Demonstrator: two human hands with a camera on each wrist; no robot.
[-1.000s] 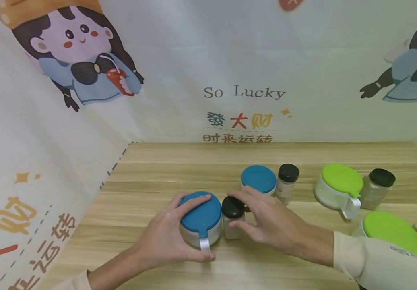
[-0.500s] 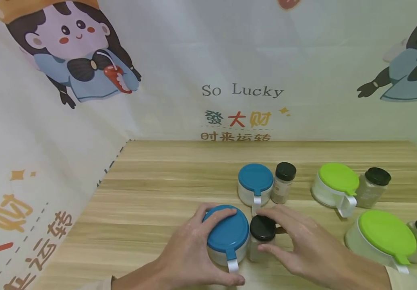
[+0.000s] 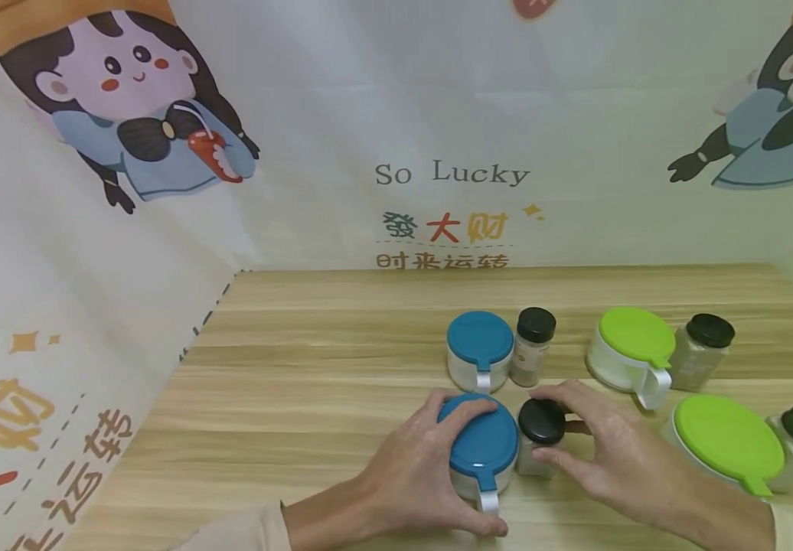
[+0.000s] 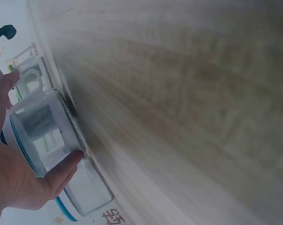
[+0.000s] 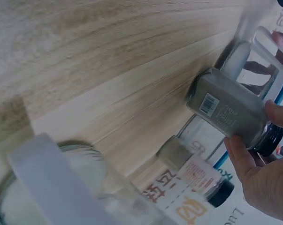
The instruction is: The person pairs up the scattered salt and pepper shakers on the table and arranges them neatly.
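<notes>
In the head view my left hand point(image 3: 413, 471) grips a clear jar with a blue lid point(image 3: 483, 436) and a side handle, fingers around its far side and thumb by the handle. The same jar point(image 4: 42, 131) stands on the wood-patterned surface in the left wrist view. Close to its right, my right hand point(image 3: 620, 451) holds a spice jar with a black cap point(image 3: 543, 421), fingers and thumb on either side near the cap. In the right wrist view this spice jar point(image 5: 225, 105) is squarish, bears a barcode and has greyish contents.
Just behind stand another blue-lidded jar point(image 3: 481, 337) and a slim black-capped shaker point(image 3: 533, 348). To the right are two green-lidded jars point(image 3: 636, 333), each beside a black-capped spice jar point(image 3: 703, 352). A printed cloth point(image 3: 327, 153) borders the wooden surface point(image 3: 286, 367).
Both hands have shifted right and nearer to me, bringing the blue-lidded jar and the spice jar along, side by side. The blue-lidded jar now stands in front of the other blue-lidded one.
</notes>
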